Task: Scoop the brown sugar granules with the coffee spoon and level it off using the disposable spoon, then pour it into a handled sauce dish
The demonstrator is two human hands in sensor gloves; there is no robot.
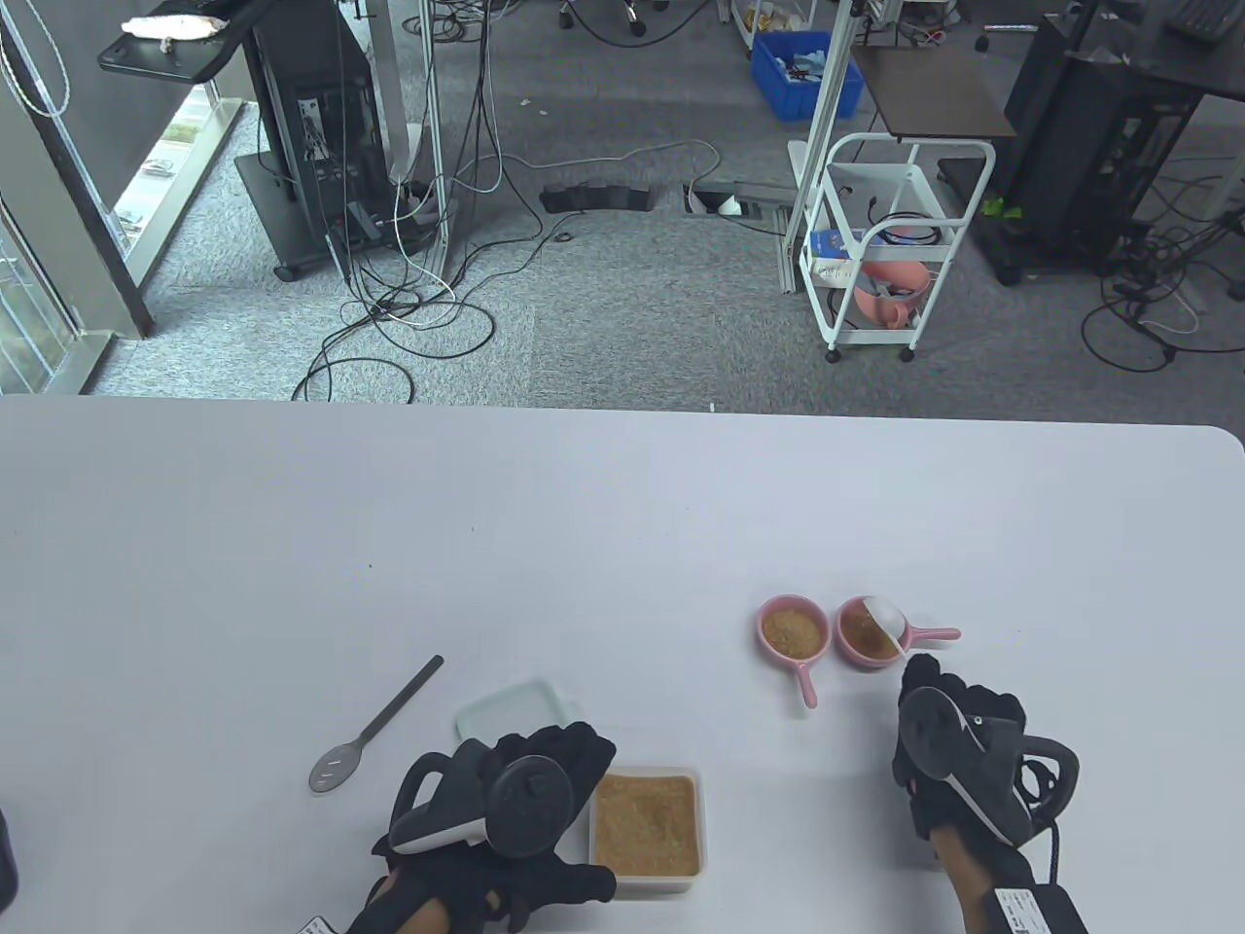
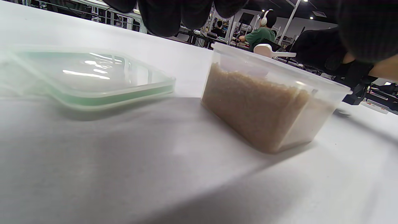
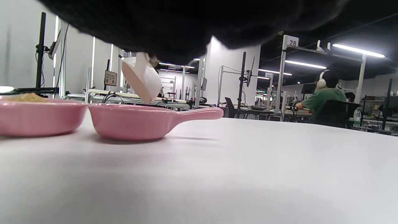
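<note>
My right hand (image 1: 919,671) pinches the handle of a white scoop spoon (image 1: 885,615), whose bowl is tipped down over the right-hand pink handled dish (image 1: 934,635). That dish holds brown sugar. The right wrist view shows the spoon (image 3: 141,77) tilted just above the dish (image 3: 140,123). A second pink dish (image 1: 805,686), also filled with sugar, sits touching it on the left. My left hand (image 1: 545,778) rests on the table beside the clear sugar tub (image 1: 647,883), with its fingers (image 2: 168,15) loosely curled and holding nothing. A grey slotted spoon (image 1: 374,725) lies to the left.
The tub's lid (image 1: 506,710) lies flat just behind my left hand, and in the left wrist view the lid (image 2: 93,77) is left of the tub (image 2: 279,102). The white table (image 1: 389,545) reaches its far edge mid-frame. A person sits at a distant desk.
</note>
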